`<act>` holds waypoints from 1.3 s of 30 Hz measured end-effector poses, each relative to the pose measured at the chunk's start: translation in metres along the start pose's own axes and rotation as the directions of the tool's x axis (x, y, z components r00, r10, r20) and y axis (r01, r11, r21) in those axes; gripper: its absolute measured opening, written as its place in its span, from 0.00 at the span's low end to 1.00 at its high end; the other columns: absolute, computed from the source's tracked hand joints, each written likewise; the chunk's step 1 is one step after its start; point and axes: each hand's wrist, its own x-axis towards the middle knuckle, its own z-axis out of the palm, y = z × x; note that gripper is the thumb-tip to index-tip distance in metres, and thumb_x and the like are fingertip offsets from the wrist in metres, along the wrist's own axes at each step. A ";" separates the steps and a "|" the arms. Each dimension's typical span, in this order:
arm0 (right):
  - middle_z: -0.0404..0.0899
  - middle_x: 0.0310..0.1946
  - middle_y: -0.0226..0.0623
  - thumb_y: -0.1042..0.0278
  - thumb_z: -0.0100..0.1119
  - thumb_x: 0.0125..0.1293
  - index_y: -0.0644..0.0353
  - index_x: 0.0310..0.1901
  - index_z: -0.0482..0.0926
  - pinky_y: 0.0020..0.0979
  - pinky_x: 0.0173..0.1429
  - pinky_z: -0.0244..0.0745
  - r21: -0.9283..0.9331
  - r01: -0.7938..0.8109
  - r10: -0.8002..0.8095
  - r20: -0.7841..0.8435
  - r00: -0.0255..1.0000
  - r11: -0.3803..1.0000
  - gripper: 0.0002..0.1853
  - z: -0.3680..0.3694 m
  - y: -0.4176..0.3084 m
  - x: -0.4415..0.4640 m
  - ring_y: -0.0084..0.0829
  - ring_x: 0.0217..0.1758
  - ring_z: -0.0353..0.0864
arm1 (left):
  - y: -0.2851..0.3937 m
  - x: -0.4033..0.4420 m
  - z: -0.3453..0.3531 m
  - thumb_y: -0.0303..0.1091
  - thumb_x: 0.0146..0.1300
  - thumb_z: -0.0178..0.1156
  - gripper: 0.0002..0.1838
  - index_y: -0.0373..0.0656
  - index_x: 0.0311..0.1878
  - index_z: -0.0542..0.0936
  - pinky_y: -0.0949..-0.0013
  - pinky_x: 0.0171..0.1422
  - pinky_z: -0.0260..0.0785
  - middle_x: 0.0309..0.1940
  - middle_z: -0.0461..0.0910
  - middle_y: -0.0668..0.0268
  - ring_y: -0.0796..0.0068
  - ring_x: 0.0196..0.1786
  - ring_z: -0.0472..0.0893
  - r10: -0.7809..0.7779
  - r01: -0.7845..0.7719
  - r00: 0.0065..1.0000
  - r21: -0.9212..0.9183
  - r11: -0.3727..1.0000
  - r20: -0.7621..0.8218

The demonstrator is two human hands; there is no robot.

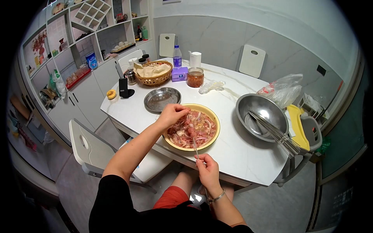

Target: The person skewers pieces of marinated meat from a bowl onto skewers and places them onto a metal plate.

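A yellow bowl (216, 136) of raw meat pieces and sliced onion (206, 123) stands at the table's front edge. My right hand (208, 173) is closed around a thin metal skewer (196, 149), just in front of the bowl. The skewer points up over the bowl, with pieces of meat (192, 131) at its upper end. Above the bowl's far left side is my left hand (175, 115), fingers pinched together; what they hold, if anything, is too small to make out. Behind that hand lies a round metal tray (162, 98).
At the right, several metal skewers (274, 132) lean across a large steel bowl (243, 106). Farther back are a wicker basket (155, 79), a jar (195, 77), a purple tissue box (179, 74) and a bottle (177, 57). A black phone stand (124, 88) is at the left.
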 end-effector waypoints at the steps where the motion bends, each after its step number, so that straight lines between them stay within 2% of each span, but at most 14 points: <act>1: 0.71 0.24 0.25 0.76 0.49 0.62 0.69 0.41 0.74 0.14 0.27 0.60 -0.013 -0.002 0.002 -0.003 1.000 1.000 0.08 0.000 -0.001 0.000 0.10 0.25 0.65 | -0.002 0.002 -0.001 0.29 0.58 0.58 0.11 0.32 0.42 0.79 0.81 0.31 0.69 0.29 0.79 0.66 0.82 0.28 0.76 -0.018 0.019 1.000 -0.052 0.998 0.013; 3: 0.71 0.24 0.25 0.76 0.49 0.62 0.69 0.41 0.74 0.14 0.26 0.60 0.031 -0.021 0.021 0.002 1.000 0.999 0.08 -0.001 -0.006 0.000 0.10 0.24 0.65 | -0.001 0.004 -0.002 0.29 0.58 0.57 0.11 0.32 0.42 0.79 0.81 0.31 0.69 0.29 0.79 0.67 0.83 0.28 0.75 -0.036 0.039 0.999 -0.104 0.994 0.026; 5: 0.71 0.24 0.25 0.76 0.49 0.63 0.69 0.41 0.74 0.14 0.25 0.59 0.074 -0.040 0.039 0.008 0.999 0.996 0.08 -0.001 -0.008 0.000 0.10 0.23 0.64 | 0.002 0.005 -0.004 0.27 0.59 0.55 0.10 0.33 0.42 0.79 0.80 0.31 0.70 0.31 0.79 0.65 0.82 0.28 0.75 -0.164 0.194 0.980 -0.335 0.922 0.115; 8: 0.71 0.24 0.25 0.75 0.49 0.63 0.68 0.42 0.73 0.13 0.22 0.57 0.173 -0.065 0.058 0.043 0.997 0.983 0.08 -0.001 -0.006 0.001 0.10 0.19 0.62 | -0.002 0.009 -0.005 0.25 0.60 0.54 0.10 0.34 0.44 0.78 0.80 0.34 0.71 0.35 0.79 0.64 0.81 0.26 0.74 -0.255 0.302 0.953 -0.456 0.837 0.163; 11: 0.69 0.21 0.25 0.73 0.48 0.63 0.66 0.42 0.73 0.14 0.15 0.51 0.255 -0.110 0.092 0.082 0.992 0.961 0.09 -0.001 -0.001 0.001 0.11 0.12 0.57 | -0.006 0.010 -0.007 0.24 0.59 0.53 0.11 0.34 0.45 0.77 0.76 0.35 0.73 0.38 0.79 0.63 0.78 0.31 0.76 -0.241 0.359 0.929 -0.532 0.767 0.279; 14: 0.69 0.21 0.25 0.74 0.48 0.64 0.67 0.42 0.73 0.14 0.15 0.50 0.295 -0.103 0.081 0.086 0.993 0.950 0.08 -0.001 0.002 0.002 0.11 0.12 0.57 | -0.003 0.008 -0.003 0.23 0.59 0.53 0.13 0.35 0.49 0.75 0.73 0.35 0.73 0.38 0.79 0.62 0.76 0.37 0.77 -0.221 0.352 0.932 -0.568 0.744 0.288; 18: 0.69 0.21 0.25 0.73 0.49 0.64 0.66 0.43 0.73 0.14 0.15 0.50 0.283 -0.101 0.084 0.071 0.994 0.954 0.08 0.001 0.004 0.001 0.10 0.12 0.57 | 0.007 0.003 0.007 0.22 0.61 0.49 0.16 0.33 0.53 0.69 0.76 0.29 0.74 0.39 0.79 0.53 0.74 0.31 0.78 -0.203 0.294 0.955 -0.620 0.727 0.215; 24: 0.70 0.22 0.25 0.73 0.49 0.64 0.65 0.43 0.73 0.14 0.15 0.51 0.241 -0.042 0.033 0.042 0.999 0.970 0.08 0.002 0.009 0.001 0.10 0.13 0.58 | 0.006 0.003 0.008 0.22 0.61 0.49 0.17 0.37 0.54 0.64 0.76 0.31 0.75 0.39 0.79 0.52 0.73 0.34 0.80 -0.158 0.225 0.974 -0.589 0.777 0.164; 27: 0.70 0.22 0.25 0.73 0.49 0.64 0.65 0.43 0.73 0.14 0.15 0.51 0.232 -0.027 0.020 0.035 0.999 0.972 0.08 -0.001 0.009 0.002 0.10 0.13 0.58 | 0.000 0.005 0.005 0.23 0.60 0.51 0.16 0.35 0.52 0.67 0.76 0.33 0.75 0.35 0.79 0.56 0.73 0.33 0.80 -0.118 0.174 0.981 -0.428 0.887 0.154; 29: 0.70 0.23 0.25 0.73 0.49 0.64 0.65 0.43 0.73 0.14 0.15 0.51 0.230 -0.026 0.019 0.035 0.999 0.973 0.08 -0.002 0.007 0.002 0.10 0.13 0.58 | -0.002 0.003 0.007 0.23 0.58 0.53 0.12 0.32 0.45 0.72 0.76 0.33 0.75 0.31 0.79 0.60 0.75 0.31 0.80 0.005 0.025 0.996 -0.333 0.942 0.087; 33: 0.70 0.23 0.25 0.73 0.49 0.64 0.65 0.43 0.73 0.13 0.16 0.52 0.229 -0.048 0.043 0.030 0.999 0.972 0.08 -0.001 0.001 0.000 0.10 0.13 0.58 | -0.001 -0.002 0.007 0.23 0.55 0.55 0.08 0.30 0.38 0.75 0.78 0.32 0.73 0.29 0.79 0.64 0.78 0.28 0.79 0.056 -0.040 0.997 -0.267 0.963 0.054; 36: 0.70 0.22 0.25 0.73 0.48 0.64 0.65 0.43 0.73 0.13 0.16 0.52 0.233 -0.061 0.054 0.037 0.998 0.970 0.08 -0.001 0.002 0.000 0.10 0.13 0.58 | 0.006 -0.007 0.010 0.23 0.54 0.56 0.07 0.31 0.36 0.76 0.79 0.30 0.71 0.28 0.79 0.64 0.81 0.27 0.78 0.074 -0.085 0.996 -0.252 0.964 -0.053; 38: 0.70 0.22 0.25 0.73 0.48 0.64 0.66 0.43 0.73 0.13 0.16 0.52 0.235 -0.058 0.050 0.040 0.998 0.970 0.09 -0.001 0.003 0.000 0.10 0.13 0.58 | 0.006 -0.006 0.010 0.23 0.52 0.57 0.05 0.33 0.33 0.76 0.78 0.30 0.70 0.26 0.79 0.65 0.81 0.27 0.78 0.184 -0.190 0.974 -0.034 0.981 -0.136; 39: 0.70 0.22 0.25 0.73 0.48 0.64 0.66 0.43 0.73 0.13 0.16 0.52 0.238 -0.053 0.045 0.041 0.998 0.970 0.09 -0.001 0.003 0.000 0.10 0.13 0.58 | 0.004 -0.005 0.010 0.23 0.52 0.57 0.05 0.33 0.33 0.76 0.78 0.30 0.70 0.26 0.79 0.65 0.81 0.27 0.78 0.184 -0.190 0.974 -0.034 0.981 -0.135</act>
